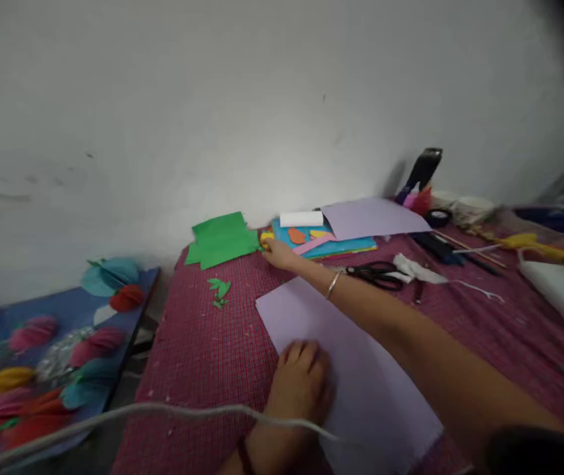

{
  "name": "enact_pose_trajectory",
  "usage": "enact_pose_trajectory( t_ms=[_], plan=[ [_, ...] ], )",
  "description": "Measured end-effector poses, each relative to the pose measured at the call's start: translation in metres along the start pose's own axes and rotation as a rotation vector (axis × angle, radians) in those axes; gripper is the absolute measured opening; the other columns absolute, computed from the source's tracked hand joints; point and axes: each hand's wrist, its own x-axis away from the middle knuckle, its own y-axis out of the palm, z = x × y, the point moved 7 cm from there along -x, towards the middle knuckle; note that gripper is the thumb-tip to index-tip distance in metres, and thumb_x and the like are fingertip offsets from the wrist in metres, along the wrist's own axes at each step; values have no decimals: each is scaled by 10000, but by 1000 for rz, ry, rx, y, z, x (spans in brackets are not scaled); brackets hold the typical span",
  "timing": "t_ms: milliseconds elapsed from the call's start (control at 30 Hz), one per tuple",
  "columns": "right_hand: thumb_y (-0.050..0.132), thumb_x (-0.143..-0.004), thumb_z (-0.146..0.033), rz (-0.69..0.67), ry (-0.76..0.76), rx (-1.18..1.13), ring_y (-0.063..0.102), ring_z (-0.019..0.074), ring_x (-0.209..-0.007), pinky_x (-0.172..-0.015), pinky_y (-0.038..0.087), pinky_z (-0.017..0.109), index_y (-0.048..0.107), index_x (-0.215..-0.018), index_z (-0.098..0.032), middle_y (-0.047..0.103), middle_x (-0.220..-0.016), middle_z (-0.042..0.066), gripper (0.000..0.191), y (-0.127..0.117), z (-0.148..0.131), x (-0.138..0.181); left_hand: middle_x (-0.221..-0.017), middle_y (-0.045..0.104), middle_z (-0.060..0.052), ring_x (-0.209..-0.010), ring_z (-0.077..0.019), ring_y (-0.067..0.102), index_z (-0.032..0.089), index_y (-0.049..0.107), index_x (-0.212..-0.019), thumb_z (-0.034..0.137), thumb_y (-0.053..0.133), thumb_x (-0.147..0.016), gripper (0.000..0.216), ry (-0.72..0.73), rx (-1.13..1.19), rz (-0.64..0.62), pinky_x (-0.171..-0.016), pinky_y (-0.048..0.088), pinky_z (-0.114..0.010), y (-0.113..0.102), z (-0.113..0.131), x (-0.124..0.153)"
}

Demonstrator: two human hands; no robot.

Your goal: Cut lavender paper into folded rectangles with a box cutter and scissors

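Observation:
My left hand (pixel 304 376) rests on a sheet of light purple paper (pixel 361 382), its fingers bent slightly over the surface and holding nothing visible. Stretched across the table, my right hand (pixel 279 254) has its fingertips closed at a small yellow piece (pixel 266 237), which looks like cut paper. That piece lies between stacked green paper sheets (pixel 225 241) and a blue pack (pixel 345 247) bearing orange (pixel 296 236), yellow and pink paper cut-outs. Small green leaf-shaped cut-outs (pixel 219 288) lie on the cloth nearby. The picture is slightly blurred.
Black scissors (pixel 378 274) and a crumpled white tissue (pixel 415 269) lie beyond my right forearm. Another purple sheet (pixel 373 218) leans at the back. A yellow glue gun (pixel 533 244) is at the right. A white cord (pixel 187 410) crosses in front. Paper fruits (pixel 108 277) fill a blue table at left.

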Motion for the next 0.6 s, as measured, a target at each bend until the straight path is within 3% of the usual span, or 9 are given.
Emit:
enact_pose_trajectory(
  t_ms=[133, 267, 367, 467, 600],
  plan=[
    [545, -864, -210, 4, -13, -17, 559, 258, -1158, -960, 426, 347, 387, -1402, -92, 509, -1347, 191, 573, -4, 6, 15, -1295, 566, -75, -1203, -255, 473, 207, 564, -1214, 252, 568, -860, 357, -16, 38, -22, -1034, 418, -437, -4, 0, 1],
    [544, -842, -151, 9, -118, -65, 579, 241, -1100, -961, 431, 354, 501, -1307, -86, 545, -1286, 180, 472, -27, 10, 59, -1283, 565, -98, -1192, -256, 487, 216, 560, -1218, 227, 563, -855, 363, 48, 95, 11, -1007, 431, -455, -8, -4, 4],
    [524, -816, -98, 37, -109, -197, 587, 213, -1064, -949, 441, 355, 574, -1199, -107, 607, -1209, 133, 386, -55, 30, 109, -1284, 560, -110, -1189, -258, 498, 219, 576, -1198, 278, 557, -861, 343, 67, 184, 58, -1013, 417, -467, -15, -15, 9],
    [511, -805, -104, 50, -2, -397, 597, 189, -994, -895, 468, 345, 613, -1074, -136, 647, -1118, 85, 290, -81, 62, 165, -1274, 555, -133, -1194, -275, 499, 201, 595, -1172, 361, 506, -881, 344, -143, 237, 258, -1031, 385, -492, -33, -43, 17],
    [541, -783, -136, 29, 270, -716, 592, 149, -809, -751, 491, 286, 608, -921, -162, 652, -942, 50, 156, -97, 103, 237, -1190, 603, -110, -1148, -272, 537, 207, 635, -1090, 496, 528, -815, 413, -360, 415, 351, -1024, 390, -471, -43, -60, 22]
  ],
)
